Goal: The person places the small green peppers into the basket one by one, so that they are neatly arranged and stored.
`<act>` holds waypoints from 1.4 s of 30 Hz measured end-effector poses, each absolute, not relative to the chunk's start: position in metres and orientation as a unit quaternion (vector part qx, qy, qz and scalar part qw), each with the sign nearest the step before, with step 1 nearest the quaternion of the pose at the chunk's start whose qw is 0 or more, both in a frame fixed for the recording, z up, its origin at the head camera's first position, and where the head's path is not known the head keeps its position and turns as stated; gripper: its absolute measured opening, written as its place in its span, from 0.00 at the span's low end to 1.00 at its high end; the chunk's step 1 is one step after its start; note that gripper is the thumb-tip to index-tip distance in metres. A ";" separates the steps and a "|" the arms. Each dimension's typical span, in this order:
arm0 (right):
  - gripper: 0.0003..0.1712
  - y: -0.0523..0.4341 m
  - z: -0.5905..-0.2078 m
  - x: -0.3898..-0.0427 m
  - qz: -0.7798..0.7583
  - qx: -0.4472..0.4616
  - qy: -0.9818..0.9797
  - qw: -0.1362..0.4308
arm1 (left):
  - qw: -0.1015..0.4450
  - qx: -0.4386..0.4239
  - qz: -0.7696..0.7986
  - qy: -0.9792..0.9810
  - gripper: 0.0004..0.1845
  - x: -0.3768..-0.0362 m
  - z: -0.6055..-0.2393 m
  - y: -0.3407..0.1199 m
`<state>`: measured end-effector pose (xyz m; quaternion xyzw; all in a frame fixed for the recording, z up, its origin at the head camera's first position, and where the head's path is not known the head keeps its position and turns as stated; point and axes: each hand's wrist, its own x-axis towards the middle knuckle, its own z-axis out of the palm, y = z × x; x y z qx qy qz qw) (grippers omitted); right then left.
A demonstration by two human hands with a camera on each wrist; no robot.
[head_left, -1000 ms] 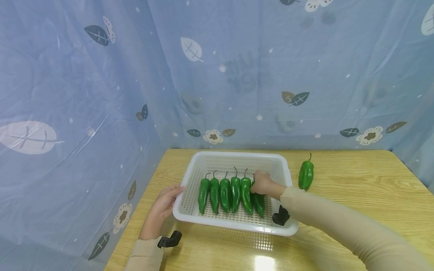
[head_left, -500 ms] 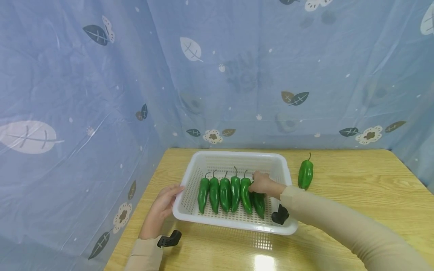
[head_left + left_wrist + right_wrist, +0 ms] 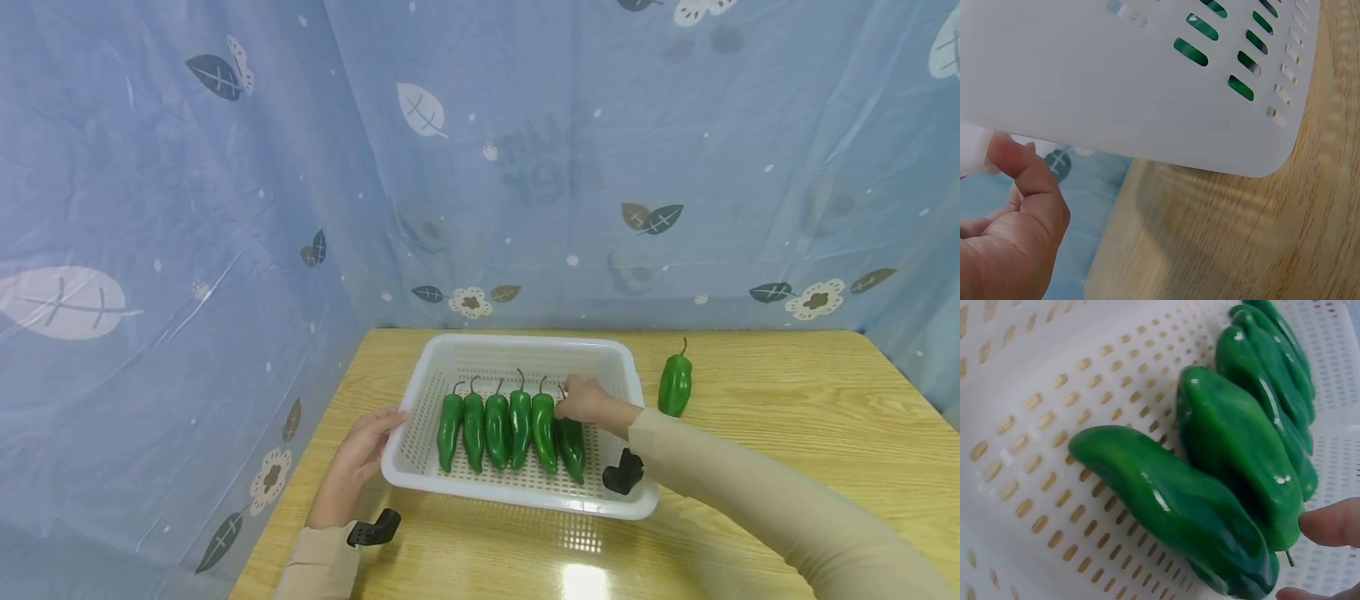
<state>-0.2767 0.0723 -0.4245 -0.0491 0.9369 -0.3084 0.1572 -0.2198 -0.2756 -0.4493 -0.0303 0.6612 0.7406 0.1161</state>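
Several long green peppers [image 3: 497, 429] lie side by side, stems to the back, in a white perforated plastic basket [image 3: 517, 497]. My left hand [image 3: 363, 446] holds the basket by its left rim; the left wrist view shows the thumb [image 3: 1013, 153] at the rim's edge. Over the stem end of the rightmost pepper [image 3: 572, 450] is my right hand [image 3: 588, 404], reaching in across the basket's right side. In the right wrist view its thumb [image 3: 1332, 524] and a fingertip stand apart, with nothing pinched between them, close by the nearest pepper's [image 3: 1172, 506] stem end.
One more green pepper [image 3: 675, 385] lies alone on the wooden table [image 3: 787, 400], right of the basket. A blue patterned curtain [image 3: 525, 167] hangs behind the table and along its left side.
My right hand has shifted slightly up and right from the rightmost pepper, and more of that pepper's stem end shows. The left hand and basket have hardly moved.
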 end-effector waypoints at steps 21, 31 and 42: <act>0.36 0.093 -0.390 -0.282 -0.384 -0.082 0.904 0.167 | 0.127 -0.013 0.740 0.661 0.24 -0.219 -0.450 -0.277; 0.37 0.111 -0.375 -0.287 -0.409 -0.073 0.899 0.140 | 0.120 -0.040 0.748 0.651 0.26 -0.218 -0.448 -0.274; 0.36 0.139 -0.364 -0.295 -0.410 -0.075 0.901 0.116 | 0.123 -0.024 0.744 0.657 0.27 -0.220 -0.449 -0.276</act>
